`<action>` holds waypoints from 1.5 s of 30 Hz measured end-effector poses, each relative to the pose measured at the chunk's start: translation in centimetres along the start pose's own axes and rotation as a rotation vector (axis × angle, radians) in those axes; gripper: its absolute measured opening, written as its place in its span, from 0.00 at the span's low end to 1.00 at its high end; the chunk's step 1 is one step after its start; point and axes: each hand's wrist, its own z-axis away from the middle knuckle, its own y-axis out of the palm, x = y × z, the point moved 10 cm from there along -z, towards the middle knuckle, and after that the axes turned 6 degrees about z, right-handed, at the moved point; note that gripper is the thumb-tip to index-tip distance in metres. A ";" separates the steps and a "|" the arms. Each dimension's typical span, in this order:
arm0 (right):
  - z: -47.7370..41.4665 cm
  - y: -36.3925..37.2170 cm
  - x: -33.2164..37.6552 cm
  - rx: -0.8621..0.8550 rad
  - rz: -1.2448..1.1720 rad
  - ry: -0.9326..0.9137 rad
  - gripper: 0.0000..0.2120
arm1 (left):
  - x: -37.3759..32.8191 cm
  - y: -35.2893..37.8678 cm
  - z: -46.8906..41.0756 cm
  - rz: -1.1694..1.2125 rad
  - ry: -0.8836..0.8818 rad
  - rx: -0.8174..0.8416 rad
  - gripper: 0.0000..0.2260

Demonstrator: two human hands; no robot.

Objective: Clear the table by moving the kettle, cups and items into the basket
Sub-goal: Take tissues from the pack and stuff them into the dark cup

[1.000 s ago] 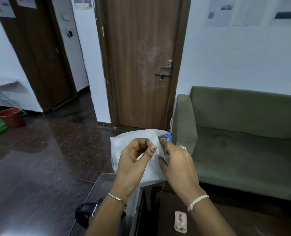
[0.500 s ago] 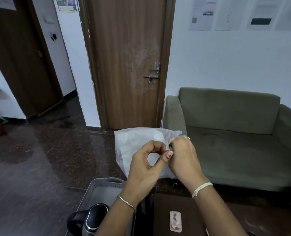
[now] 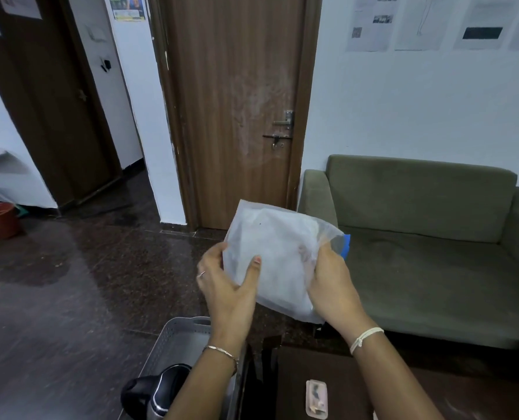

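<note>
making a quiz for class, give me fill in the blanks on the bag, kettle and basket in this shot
1. Both hands hold a white ____ above the table.
2. The left hand and right hand grip its opposite ____.
3. The black kettle sits inside the grey ____.
4. A small packet lies on the ____.

Missing words: bag; sides; basket; table

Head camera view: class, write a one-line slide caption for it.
Both hands, left and right, hold a white bag above the grey basket with the kettle.
</note>
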 end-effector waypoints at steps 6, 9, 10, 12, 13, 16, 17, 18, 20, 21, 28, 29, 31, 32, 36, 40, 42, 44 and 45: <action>-0.5 1.2 -1.7 0.036 -0.725 0.090 0.10 | 7.1 2.7 0.8 0.684 -0.692 0.147 0.25; -0.7 2.2 -2.4 0.063 -0.858 0.134 0.12 | 7.0 4.8 1.2 0.934 -0.749 0.272 0.17; -0.8 2.6 -2.6 0.081 -0.885 0.151 0.13 | 6.8 5.1 1.0 0.994 -0.735 0.286 0.18; -0.9 3.5 -3.1 0.111 -0.971 0.226 0.14 | 6.6 5.6 0.6 1.079 -0.708 0.271 0.18; -0.9 4.0 -3.5 0.119 -1.023 0.286 0.13 | 6.6 5.7 0.4 1.108 -0.704 0.251 0.18; -0.6 5.9 -4.3 0.180 -1.122 0.437 0.11 | 7.2 5.8 -0.3 1.136 -0.673 0.173 0.17; -0.7 6.5 -4.2 0.202 -1.129 0.449 0.12 | 7.3 5.9 -0.5 1.138 -0.650 0.155 0.17; -0.8 6.8 -4.1 0.209 -1.115 0.444 0.12 | 7.2 5.9 -0.6 1.142 -0.626 0.145 0.17; -1.1 7.0 -4.1 0.192 -1.015 0.419 0.09 | 7.1 6.0 -0.6 1.140 -0.589 0.137 0.17; -1.3 7.0 -4.3 0.184 -0.951 0.408 0.08 | 7.2 6.0 -0.6 1.136 -0.581 0.134 0.17; -1.8 7.7 -6.4 0.283 -0.986 0.378 0.13 | 9.5 4.3 -1.9 1.169 -0.653 -0.034 0.17; -2.0 7.7 -6.8 0.273 -0.989 0.379 0.13 | 10.0 3.9 -2.3 1.142 -0.656 -0.067 0.16; -2.0 7.9 -7.9 0.269 -0.979 0.409 0.13 | 10.9 3.0 -3.1 1.068 -0.636 -0.126 0.15; -2.1 8.2 -8.6 0.267 -0.983 0.429 0.12 | 11.5 2.4 -3.6 1.032 -0.626 -0.157 0.16; -1.8 9.9 -10.8 0.330 -0.991 0.487 0.12 | 14.6 -0.6 -4.5 0.896 -0.632 -0.332 0.17; -1.3 11.5 -13.1 0.356 -0.990 0.546 0.10 | 17.5 -4.7 -3.6 0.791 -0.626 -0.564 0.13; -1.2 12.5 -13.8 0.365 -0.997 0.564 0.11 | 18.8 -5.8 -3.0 0.791 -0.641 -0.620 0.13; -1.1 13.6 -13.9 0.386 -0.990 0.574 0.12 | 19.9 -6.5 -2.4 0.796 -0.660 -0.653 0.14; -1.0 14.1 -13.9 0.389 -0.990 0.574 0.12 | 20.3 -6.9 -2.0 0.790 -0.665 -0.672 0.15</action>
